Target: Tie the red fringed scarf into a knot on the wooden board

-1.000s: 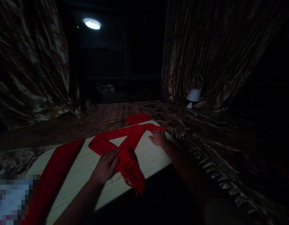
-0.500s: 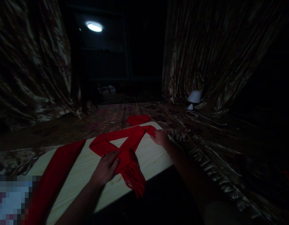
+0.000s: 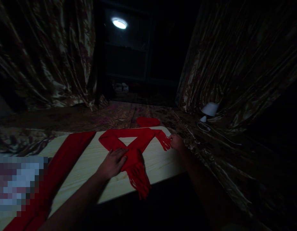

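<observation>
A red fringed scarf [image 3: 129, 141] lies folded in a crossed loop on a pale wooden board [image 3: 153, 163]. My left hand [image 3: 113, 162] rests flat on the crossing of the scarf, fingers stretched out. My right hand [image 3: 176, 142] is at the board's right edge with its fingers pinched on the scarf's fringed far end [image 3: 164, 142]. The other fringed end [image 3: 138, 183] hangs over the board's near edge.
A second red cloth [image 3: 64, 160] lies along the board's left part, and a small red piece [image 3: 147, 121] sits beyond the board. Shiny patterned fabric [image 3: 211, 150] covers the surface around. A small white lamp [image 3: 209, 110] with a cord stands at right. Curtains hang behind.
My right hand has moved from lying flat by the scarf's far end to pinching its fringe and drawing it rightward. The left hand stays on the crossing. The camera has swung left.
</observation>
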Tool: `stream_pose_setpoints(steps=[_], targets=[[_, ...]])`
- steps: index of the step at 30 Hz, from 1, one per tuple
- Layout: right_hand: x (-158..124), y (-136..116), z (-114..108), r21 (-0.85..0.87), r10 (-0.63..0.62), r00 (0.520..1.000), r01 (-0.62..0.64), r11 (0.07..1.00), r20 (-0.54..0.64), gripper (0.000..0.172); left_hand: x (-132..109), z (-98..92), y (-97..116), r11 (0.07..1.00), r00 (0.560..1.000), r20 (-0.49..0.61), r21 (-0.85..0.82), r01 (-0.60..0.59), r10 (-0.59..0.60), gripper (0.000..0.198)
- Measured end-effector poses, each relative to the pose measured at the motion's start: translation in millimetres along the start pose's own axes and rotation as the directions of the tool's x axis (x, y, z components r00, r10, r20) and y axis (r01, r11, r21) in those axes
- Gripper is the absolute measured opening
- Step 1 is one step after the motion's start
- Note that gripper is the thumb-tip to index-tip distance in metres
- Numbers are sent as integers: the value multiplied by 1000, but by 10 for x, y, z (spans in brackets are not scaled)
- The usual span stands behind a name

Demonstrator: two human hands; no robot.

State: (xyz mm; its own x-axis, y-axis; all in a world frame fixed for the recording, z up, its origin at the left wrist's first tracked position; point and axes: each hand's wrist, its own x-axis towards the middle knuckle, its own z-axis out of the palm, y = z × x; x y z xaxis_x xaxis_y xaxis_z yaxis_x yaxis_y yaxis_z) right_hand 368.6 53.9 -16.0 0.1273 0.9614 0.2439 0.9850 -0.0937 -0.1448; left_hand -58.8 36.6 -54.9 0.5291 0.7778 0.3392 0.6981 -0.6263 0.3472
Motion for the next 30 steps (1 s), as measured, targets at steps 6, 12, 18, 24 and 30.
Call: stream_pose_setpoints(steps=[6, 12, 18, 24, 30], targets=[[-78, -13, 24, -64, -13, 999, 16, 998, 51, 33, -1, -6, 16, 1000, 1000, -2, -15, 8, -8, 54], [-60, -24, 102, 82, -219, 973, 213, 974, 72, 44, -1, -12, 23, 1000, 1000, -3, -10, 0, 0, 53], [-27, -9, 151, 126, -220, 974, 213, 969, 47, 55, -2, -14, 18, 1000, 1000, 9, -12, 3, -2, 53], [-47, -14, 129, 119, -217, 970, 204, 972, 107, 44, -1, -10, 17, 1000, 1000, 4, -14, 7, -6, 54], [-67, 2, 63, 90, -174, 982, 167, 982, 77, 45, 1, 5, 14, 1000, 1000, -3, -9, 11, -11, 54]])
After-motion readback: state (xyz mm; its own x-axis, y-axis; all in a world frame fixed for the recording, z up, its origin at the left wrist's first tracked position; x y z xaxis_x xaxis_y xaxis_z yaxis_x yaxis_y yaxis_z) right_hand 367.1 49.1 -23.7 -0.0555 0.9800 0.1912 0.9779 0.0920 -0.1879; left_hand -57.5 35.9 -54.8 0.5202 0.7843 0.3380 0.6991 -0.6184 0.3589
